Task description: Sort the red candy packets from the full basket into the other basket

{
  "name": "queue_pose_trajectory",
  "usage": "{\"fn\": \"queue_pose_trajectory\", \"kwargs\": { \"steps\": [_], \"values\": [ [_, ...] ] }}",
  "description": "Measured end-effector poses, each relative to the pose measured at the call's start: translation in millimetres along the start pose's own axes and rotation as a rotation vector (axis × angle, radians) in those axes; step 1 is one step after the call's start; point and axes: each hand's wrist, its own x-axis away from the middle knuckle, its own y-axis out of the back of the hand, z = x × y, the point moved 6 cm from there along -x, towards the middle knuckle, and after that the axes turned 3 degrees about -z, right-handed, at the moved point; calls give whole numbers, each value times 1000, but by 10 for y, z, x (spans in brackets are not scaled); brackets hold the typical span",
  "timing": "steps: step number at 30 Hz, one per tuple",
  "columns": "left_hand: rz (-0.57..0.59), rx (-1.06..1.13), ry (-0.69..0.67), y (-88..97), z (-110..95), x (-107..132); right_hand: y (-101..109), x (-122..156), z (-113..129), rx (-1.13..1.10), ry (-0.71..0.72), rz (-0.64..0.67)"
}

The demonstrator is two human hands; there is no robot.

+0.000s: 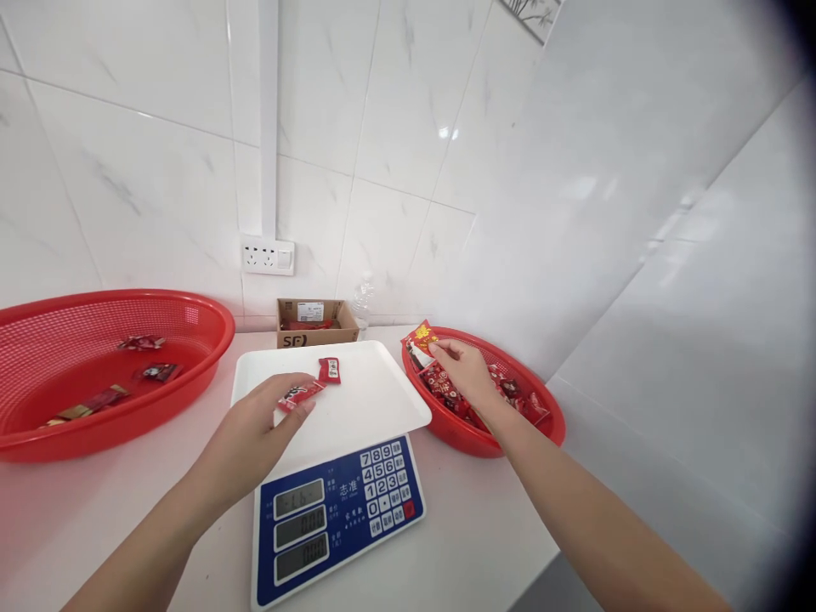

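Note:
Over the white pan (pixel 376 399) of a digital scale (pixel 337 510), my left hand (pixel 261 425) pinches a small red snack packet (pixel 301 393) between thumb and fingers. Just beyond it, another red packet (pixel 330 371) rests on the pan. My right hand (pixel 462 370) grips a red packet with yellow print (pixel 421 337) by its edge, above the near side of the right red basket (pixel 553 416). That basket holds many red packets (pixel 446 387), partly covered by my hand and forearm.
At left stands a larger red basket (pixel 217 331) with several packets inside. A cardboard box (pixel 348 321) with red items and a clear plastic bottle (pixel 363 297) stand against the tiled wall. A power socket (pixel 268 255) is on that wall. The table's edge (pixel 535 578) runs at lower right.

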Motion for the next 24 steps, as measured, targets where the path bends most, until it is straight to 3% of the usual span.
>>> {"fn": "queue_pose_trajectory", "kwargs": {
  "steps": [2, 5, 7, 10, 15, 18, 24],
  "values": [
    [30, -112, -55, -62, 42, -14, -78, 112, 162, -183, -27, 33],
    [62, -241, -100, -131, 111, -20, -278, 299, 390, -410, -88, 210],
    [109, -289, -93, -168, 148, -14, -384, 421, 557, -359, -26, 333],
    [155, -308, -83, -190, 159, -2, -476, 585, 784, -163, 175, 438],
    [173, -290, -103, -201, 144, 10, -712, 806, 970, 22, 351, 681],
    [175, -287, -114, -206, 151, 12, -808, 844, 1033, 131, 402, 704],
    [187, -269, -168, -209, 100, 40, -814, 864, 1204, 289, 448, 586]
  ]
}}
